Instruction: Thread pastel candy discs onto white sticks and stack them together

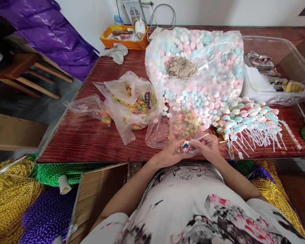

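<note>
Close to the table's front edge, my left hand (171, 153) is closed on a small white piece with a red and blue pattern (185, 146). My right hand (209, 147) pinches beside it, and a thin white stick (202, 137) pokes out from its fingers. Whether stick and piece are joined is hidden. Just beyond my hands lies a clear bag of colourful rings (185, 123). To the right is a heap of pastel, macaron-like pieces (249, 113) on white sticks. A large clear bag of pink, blue and white round pieces (218, 74) spreads behind.
An open bag of small rings (134, 105) stands left. A crumpled brown cloth (181, 67) rests on the big bag. At the back are an orange tray (109, 42) and a clear plastic bin (277, 42). Gold bead strands (12, 196) and a cardboard box (96, 193) sit below.
</note>
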Demonstrator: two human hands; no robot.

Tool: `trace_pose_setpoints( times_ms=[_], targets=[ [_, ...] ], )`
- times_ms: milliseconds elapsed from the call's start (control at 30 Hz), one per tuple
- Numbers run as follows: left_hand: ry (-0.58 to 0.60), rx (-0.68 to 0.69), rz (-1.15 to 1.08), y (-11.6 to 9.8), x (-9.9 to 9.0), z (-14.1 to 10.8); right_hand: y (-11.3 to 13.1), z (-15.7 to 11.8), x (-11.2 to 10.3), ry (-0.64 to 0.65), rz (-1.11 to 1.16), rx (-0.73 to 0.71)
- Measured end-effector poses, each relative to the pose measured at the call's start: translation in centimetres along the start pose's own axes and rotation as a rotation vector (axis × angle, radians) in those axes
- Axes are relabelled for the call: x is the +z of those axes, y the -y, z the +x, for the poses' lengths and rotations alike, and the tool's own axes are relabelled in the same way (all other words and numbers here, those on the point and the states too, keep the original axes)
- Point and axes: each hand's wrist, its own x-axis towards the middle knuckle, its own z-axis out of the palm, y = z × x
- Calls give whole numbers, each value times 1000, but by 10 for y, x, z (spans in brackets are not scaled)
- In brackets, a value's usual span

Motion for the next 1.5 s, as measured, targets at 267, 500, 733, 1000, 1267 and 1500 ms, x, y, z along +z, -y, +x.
trace_pose_setpoints(
  times_ms=[267,500,733,1000,1267,1500],
  targets=[
    [-122,41,67,-6,5,-1,16,12,-20,322,-138,-173],
    [-377,110,510,-7,4,-1,0,-6,5,20,-63,55],
    [-407,204,493,-6,7,-1,-2,1,3,165,85,118],
    [-292,236,341,-20,13,2,29,0,-7,261,-181,-288],
    [-136,158,24,-24,9,-2,39,-2,-13,293,-203,-357],
    [-238,125,-108,-22,7,-11,43,3,-9,120,-99,-265]
  ],
)
